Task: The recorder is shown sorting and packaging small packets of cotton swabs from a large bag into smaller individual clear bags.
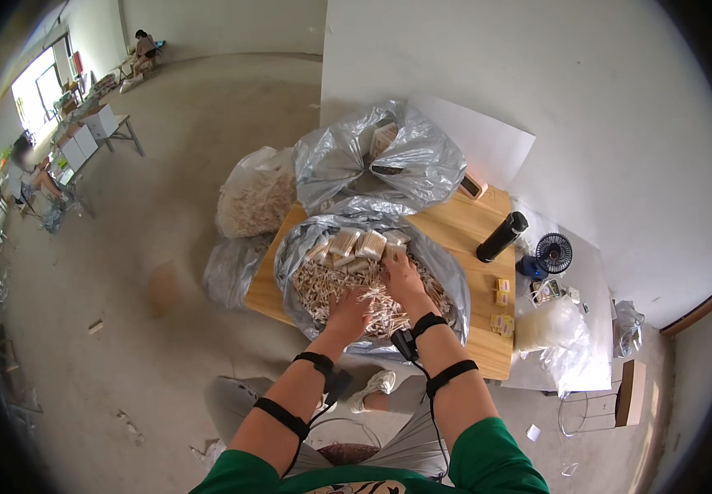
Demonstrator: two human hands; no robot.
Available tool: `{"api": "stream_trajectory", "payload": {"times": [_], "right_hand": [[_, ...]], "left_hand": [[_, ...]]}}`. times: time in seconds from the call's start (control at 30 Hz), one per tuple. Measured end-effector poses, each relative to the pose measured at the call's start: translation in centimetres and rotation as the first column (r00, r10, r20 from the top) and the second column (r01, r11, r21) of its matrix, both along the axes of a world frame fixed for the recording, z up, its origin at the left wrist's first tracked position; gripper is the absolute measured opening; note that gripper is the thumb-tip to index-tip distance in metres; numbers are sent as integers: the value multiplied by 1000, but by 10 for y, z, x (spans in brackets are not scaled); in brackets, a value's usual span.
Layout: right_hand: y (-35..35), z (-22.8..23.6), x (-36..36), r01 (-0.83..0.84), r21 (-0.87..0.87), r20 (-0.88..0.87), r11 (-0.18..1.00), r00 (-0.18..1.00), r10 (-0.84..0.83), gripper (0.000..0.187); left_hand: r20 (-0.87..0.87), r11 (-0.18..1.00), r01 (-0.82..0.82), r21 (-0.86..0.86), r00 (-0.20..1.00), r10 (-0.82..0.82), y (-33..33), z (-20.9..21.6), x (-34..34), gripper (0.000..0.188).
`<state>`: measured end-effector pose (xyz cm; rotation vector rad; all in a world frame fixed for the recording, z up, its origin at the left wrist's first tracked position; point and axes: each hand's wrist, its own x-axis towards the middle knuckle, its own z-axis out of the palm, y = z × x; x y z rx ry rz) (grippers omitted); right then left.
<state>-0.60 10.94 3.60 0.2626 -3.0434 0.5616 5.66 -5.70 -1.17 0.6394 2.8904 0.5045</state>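
In the head view, a grey plastic bag (457, 290) lies spread around a heap of loose cotton swabs (320, 290) with wooden-coloured sticks. Several clear packs of swabs (370, 244) rest along the heap's far side. My left hand (349, 315) is down on the loose swabs near the bag's front left, fingers apart and partly sunk among them. Farther right, my right hand (403, 278) reaches over the heap, its fingers stretched out against the nearest packs at the far right. No firm grip shows in either hand.
The bag sits on a wooden table (487, 329). Behind it are another grey bag (331, 169) and a whitish sack (249, 198). A black bottle (501, 239), small yellow boxes (502, 323) and a fan (553, 253) stand to the right. Two people sit far left.
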Motion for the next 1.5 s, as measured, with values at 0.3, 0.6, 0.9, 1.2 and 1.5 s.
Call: {"api": "stream_trajectory", "payload": {"times": [0.3, 0.6, 0.9, 1.2, 1.5], "right_hand": [[31, -1, 31, 223, -453, -256, 863, 895, -365, 26], [62, -49, 68, 306, -891, 95, 336, 848, -521, 28], [74, -95, 86, 195, -926, 71, 324, 931, -358, 31], [95, -93, 79, 126, -790, -162, 600, 900, -403, 27], [79, -34, 93, 259, -910, 152, 323, 935, -320, 31]], "left_hand": [[12, 965, -107, 240, 994, 107, 36, 17, -19, 65], [-128, 986, 105, 129, 988, -89, 60, 20, -5, 39], [-66, 727, -123, 676, 972, 226, 82, 4, -3, 32], [213, 767, -278, 578, 959, 187, 87, 26, -3, 25], [619, 668, -369, 646, 765, -176, 67, 36, -4, 15]]}}
